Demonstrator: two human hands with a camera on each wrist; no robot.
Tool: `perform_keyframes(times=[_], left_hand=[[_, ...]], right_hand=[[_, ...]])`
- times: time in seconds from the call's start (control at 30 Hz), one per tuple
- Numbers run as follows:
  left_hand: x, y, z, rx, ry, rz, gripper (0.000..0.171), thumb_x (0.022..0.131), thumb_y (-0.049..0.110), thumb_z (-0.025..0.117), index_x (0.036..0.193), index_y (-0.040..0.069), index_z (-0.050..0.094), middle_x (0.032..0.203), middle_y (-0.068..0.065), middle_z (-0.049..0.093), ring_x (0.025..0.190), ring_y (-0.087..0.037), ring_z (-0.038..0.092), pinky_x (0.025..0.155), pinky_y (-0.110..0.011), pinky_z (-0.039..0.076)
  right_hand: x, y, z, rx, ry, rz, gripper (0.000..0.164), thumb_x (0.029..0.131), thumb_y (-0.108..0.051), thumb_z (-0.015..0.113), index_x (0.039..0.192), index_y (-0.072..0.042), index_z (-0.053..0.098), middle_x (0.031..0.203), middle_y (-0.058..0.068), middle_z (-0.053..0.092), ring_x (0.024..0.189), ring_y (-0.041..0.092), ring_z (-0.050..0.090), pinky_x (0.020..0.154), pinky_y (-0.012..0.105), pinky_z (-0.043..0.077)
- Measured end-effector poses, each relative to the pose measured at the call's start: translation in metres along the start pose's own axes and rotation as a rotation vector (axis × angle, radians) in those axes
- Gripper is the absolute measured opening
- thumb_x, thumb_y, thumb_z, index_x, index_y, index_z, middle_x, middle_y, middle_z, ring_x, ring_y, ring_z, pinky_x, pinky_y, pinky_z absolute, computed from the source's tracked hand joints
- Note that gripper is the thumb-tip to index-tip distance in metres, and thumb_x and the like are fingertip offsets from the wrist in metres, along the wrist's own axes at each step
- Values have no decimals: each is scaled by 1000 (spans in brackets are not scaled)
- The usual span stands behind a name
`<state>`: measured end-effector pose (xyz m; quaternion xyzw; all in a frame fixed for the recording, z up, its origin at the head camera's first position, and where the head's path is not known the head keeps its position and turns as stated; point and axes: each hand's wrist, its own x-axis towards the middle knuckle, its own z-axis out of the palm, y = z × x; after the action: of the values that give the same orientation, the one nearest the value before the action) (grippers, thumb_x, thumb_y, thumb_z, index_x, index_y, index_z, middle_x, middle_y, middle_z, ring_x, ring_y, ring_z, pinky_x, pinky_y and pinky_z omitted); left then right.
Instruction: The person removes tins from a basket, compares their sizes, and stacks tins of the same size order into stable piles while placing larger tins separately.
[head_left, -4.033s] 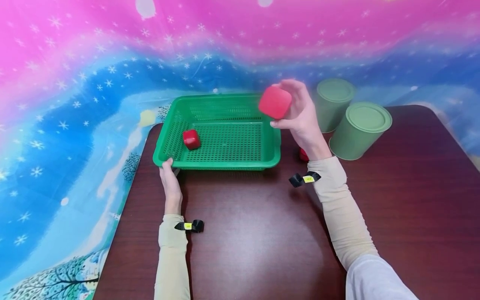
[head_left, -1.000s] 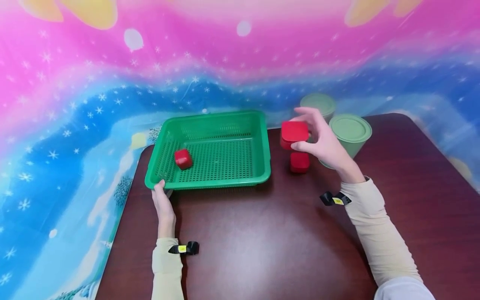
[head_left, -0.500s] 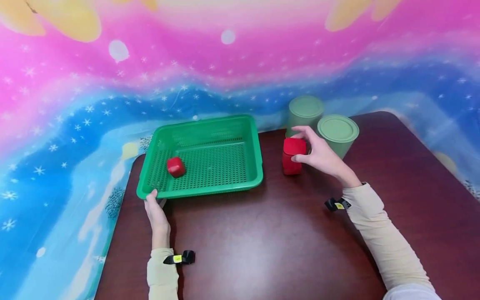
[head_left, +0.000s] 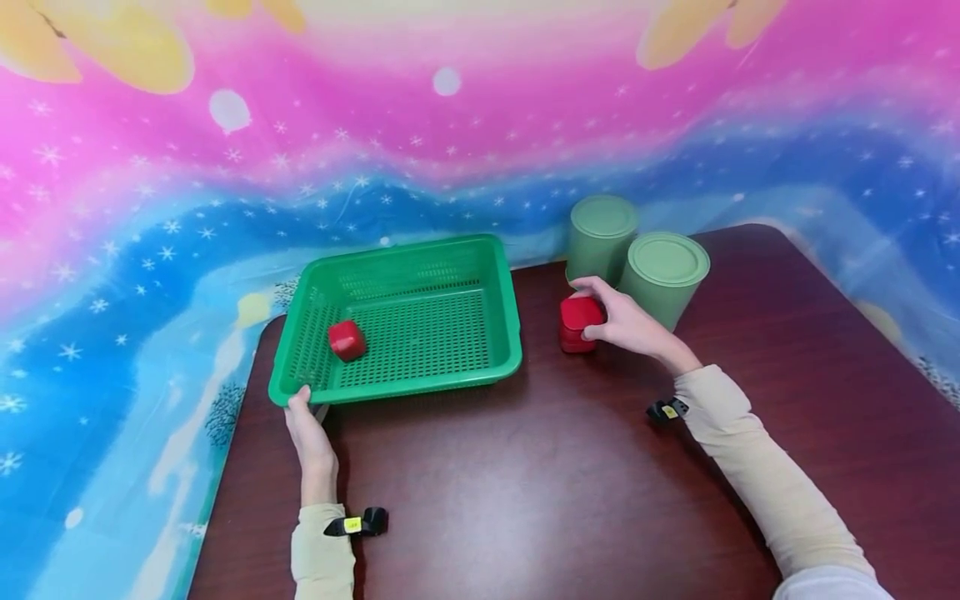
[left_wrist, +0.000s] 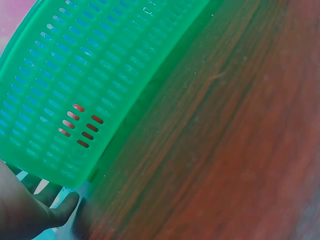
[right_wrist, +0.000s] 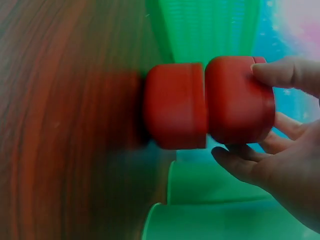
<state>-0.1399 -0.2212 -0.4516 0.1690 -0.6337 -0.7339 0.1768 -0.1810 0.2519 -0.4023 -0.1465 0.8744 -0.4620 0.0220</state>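
Note:
My right hand (head_left: 630, 323) grips a small red lidded canister (right_wrist: 237, 100) with rounded corners, thumb on one side and fingers on the other. Directly beneath it is a second red canister (right_wrist: 175, 106), standing on the table; the two line up end to end, the held one right at the other's top. At the near left corner of a green perforated basket (head_left: 397, 388), my left hand (head_left: 309, 429) holds the rim, thumb over the edge and fingers mostly hidden below. Inside the basket, toward its left end, lies another red canister (head_left: 347, 340), tipped on its side.
Two pale green lidded cans, a rear can (head_left: 602, 218) and a front can (head_left: 666, 271), stand close behind my right hand. Dark wooden table (head_left: 510, 492) stretches in front of the basket. A printed pink and blue backdrop (head_left: 420, 167) hangs behind.
Four seconds ago my right hand held the red canister over the basket's right end. It has moved right, then down onto the standing canister. My left hand keeps its hold at the basket corner.

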Motion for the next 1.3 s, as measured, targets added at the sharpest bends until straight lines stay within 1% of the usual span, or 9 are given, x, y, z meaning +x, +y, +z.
perform_keyframes(times=[0.17,0.3,0.5,0.63,0.87,0.97,1.07,1.2,1.3], left_hand=[[2,-1,-1,-30,12,-3,46,102,28,38,141,4,47,133,-4,53,121,-18,50,105,-34,36],[2,-1,-4,-19,5,-3,46,103,29,37,142,5,47,134,-4,52,124,-20,49,106,-34,37],[1,-1,-7,-7,-19,3,47,105,30,36,144,6,45,138,-6,50,127,-22,47,109,-38,35],[-1,-1,-8,-1,-33,2,47,105,32,35,144,7,44,138,-5,49,128,-21,44,111,-38,32],[0,-1,-8,13,-57,19,47,105,32,36,144,7,43,137,-7,49,127,-21,45,110,-37,33],[1,-1,-7,19,-65,26,47,106,32,36,145,6,42,138,-11,48,128,-23,45,110,-39,33],[2,0,-7,16,-62,19,50,106,32,35,147,5,41,142,-12,46,130,-25,44,112,-41,33],[1,0,-5,10,-52,-5,53,106,32,35,152,5,38,146,-11,44,133,-25,43,114,-41,32],[2,-1,-3,7,-48,-8,53,105,31,35,152,5,38,146,-11,45,133,-26,44,114,-40,33]], right_hand=[[3,4,2,-53,-27,30,73,82,1,74,148,-3,45,135,20,60,112,33,61,88,43,52],[5,5,3,-105,-47,29,74,82,-3,79,148,-2,46,130,18,60,109,32,60,89,46,51],[6,4,3,-149,-63,5,70,82,-4,79,145,-1,49,132,17,57,112,33,58,91,50,51],[6,2,2,-173,-64,8,70,82,-5,80,145,-2,49,133,17,56,113,33,57,91,51,51],[7,-4,-2,-203,-93,-3,76,83,-9,83,149,-1,46,139,20,53,121,35,53,95,53,50],[10,-16,-4,-215,-90,-40,80,84,-17,85,151,0,44,143,22,51,130,39,50,103,56,45],[16,-39,-4,-222,-55,-89,79,86,-23,85,151,-1,45,145,22,51,135,39,47,109,58,39],[28,-73,0,-236,-22,-149,77,88,-24,83,151,-3,46,148,17,49,137,34,46,110,55,38],[40,-95,5,-246,-30,-198,76,89,-23,83,152,-2,45,151,16,48,140,32,44,113,54,36]])
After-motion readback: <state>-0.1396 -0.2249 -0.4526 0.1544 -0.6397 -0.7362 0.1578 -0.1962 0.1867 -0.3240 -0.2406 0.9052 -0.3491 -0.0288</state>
